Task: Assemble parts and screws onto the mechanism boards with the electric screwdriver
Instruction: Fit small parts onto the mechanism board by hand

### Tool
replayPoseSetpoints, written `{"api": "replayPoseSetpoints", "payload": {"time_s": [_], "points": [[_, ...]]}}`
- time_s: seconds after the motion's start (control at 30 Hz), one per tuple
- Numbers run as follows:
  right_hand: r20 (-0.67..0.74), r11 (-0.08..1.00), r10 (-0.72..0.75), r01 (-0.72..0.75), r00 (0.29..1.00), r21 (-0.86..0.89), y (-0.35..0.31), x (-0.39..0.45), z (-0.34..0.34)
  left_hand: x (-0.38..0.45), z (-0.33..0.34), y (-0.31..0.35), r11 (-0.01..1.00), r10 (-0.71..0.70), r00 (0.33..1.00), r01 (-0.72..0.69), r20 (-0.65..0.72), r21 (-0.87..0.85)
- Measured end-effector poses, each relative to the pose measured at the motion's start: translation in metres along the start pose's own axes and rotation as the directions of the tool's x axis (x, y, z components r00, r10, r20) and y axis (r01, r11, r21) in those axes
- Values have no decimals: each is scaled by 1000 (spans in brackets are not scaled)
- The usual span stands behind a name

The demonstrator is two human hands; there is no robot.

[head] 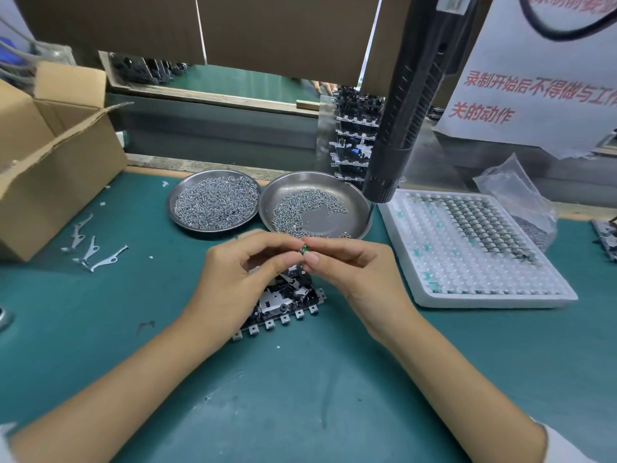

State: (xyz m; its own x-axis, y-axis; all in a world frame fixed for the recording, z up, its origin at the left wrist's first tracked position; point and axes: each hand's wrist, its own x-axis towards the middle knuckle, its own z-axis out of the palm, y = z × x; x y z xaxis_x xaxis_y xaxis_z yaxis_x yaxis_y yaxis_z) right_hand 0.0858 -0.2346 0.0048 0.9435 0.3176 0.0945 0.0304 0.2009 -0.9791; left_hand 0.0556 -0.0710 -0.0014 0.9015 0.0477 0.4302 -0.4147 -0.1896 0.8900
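Your left hand and right hand both pinch one small green part at the fingertips, the other fingers loosely curled. It hangs just above the mechanism board, which lies mid-mat below the dish of screws. If either pinch slackens, I judge the part may drop into the board's levers or roll off. The electric screwdriver hangs unheld at right.

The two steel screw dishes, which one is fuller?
The left dish, farther from the white tray: screws cover its floor, while the right dish shows bare metal.
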Motion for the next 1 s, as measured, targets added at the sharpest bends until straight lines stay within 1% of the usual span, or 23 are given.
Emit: {"api": "replayPoseSetpoints", "payload": {"time_s": [0.1, 0.2, 0.33, 0.5, 0.63, 0.7, 0.8, 0.87, 0.93, 1.0], "points": [[22, 999, -30, 31, 999, -20, -2, -1, -1, 1, -3, 0, 996, 65, 998, -66, 11, 64], [41, 992, -74, 78, 996, -96, -3, -3, 1, 2, -6, 1, 998, 44, 999, -44, 15, 47], [72, 974, -123, 135, 990, -183, -4, -4, 1, 6, -12, 0, 999, 23, 997, -26, 75, 42], [101, 938, -207, 227, 973, -263, -4, -6, 3, 8, -15, 3, 991, 75, 986, -89, 150, 95], [152, 934, -213, 247, 965, -258, -3, -7, 2, 4, -21, 5, 991, 41, 982, -64, 186, 118], [184, 917, -216, 264, 959, -298, 0, -8, 3, -2, -24, 4, 986, 35, 980, -67, 197, 156], [239, 832, -267, 349, 934, -431, 7, -10, 6, -13, -31, 3, 973, 0, 981, -45, 193, 226], [304, 723, -323, 441, 896, -531, 13, -11, 8, -20, -38, 4, 962, -1, 988, -42, 157, 271], [362, 616, -357, 508, 861, -601, 19, -11, 9, -27, -44, 4, 955, 14, 998, -32, 63, 294], [410, 538, -369, 552, 834, -637, 23, -11, 10, -32, -47, 3, 955, -2, 999, 14, -40, 297]]}}
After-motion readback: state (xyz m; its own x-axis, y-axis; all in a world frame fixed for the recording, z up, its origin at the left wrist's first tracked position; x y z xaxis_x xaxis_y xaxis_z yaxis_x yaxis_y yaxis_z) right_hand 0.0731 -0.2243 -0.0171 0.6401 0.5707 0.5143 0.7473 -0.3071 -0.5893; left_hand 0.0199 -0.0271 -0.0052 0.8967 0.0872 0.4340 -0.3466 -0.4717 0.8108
